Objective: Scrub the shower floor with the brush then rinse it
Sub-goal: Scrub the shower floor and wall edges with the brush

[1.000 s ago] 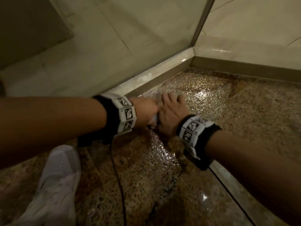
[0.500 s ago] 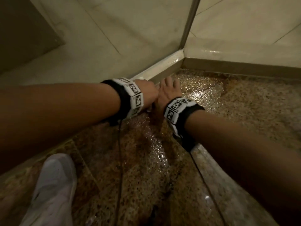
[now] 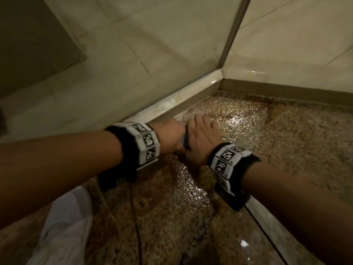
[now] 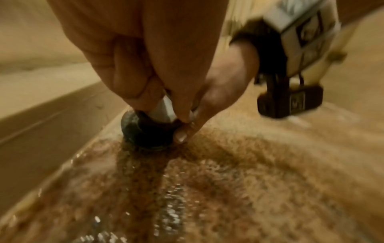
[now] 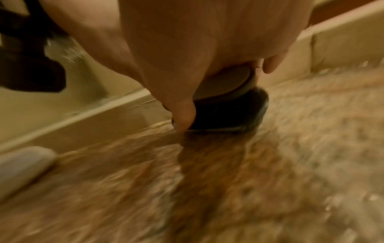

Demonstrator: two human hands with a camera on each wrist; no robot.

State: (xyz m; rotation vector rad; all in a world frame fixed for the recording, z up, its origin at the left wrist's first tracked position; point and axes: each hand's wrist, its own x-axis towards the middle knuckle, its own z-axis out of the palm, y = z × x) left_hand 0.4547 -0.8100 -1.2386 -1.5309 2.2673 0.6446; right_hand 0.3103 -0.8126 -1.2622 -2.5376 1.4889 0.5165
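Both hands had drawn back a little from the corner since half a second earlier, sliding along the wet floor beside the curb, and the view had tipped so the white shoe sat lower.

From the left wrist view, the left hand's fingers (image 4: 133,85) were curled around a pale handle, pinching it just above the dark round head of the brush (image 4: 145,131), which sat on the speckled shower floor (image 4: 228,189) close to the curb. The right hand's fingers (image 4: 187,129) came in from the side and touched the brush head. The right wrist view, much blurred, showed something the other did not: the right hand (image 5: 197,49) lay over the top of the brush (image 5: 228,110), palm pressing down and fingers bent over its rim.

From the head view the brush was almost hidden; only a grey-blue sliver showed between the left hand (image 3: 170,136) and the right hand (image 3: 200,138), which lay side by side, touching. Water glistened on the floor around and beyond them. A raised curb (image 3: 172,104) ran to the corner where a metal frame post (image 3: 233,33) met it. A white shoe (image 3: 65,232) stood at lower left, and a thin black cable (image 3: 137,226) trailed from the left wristband.
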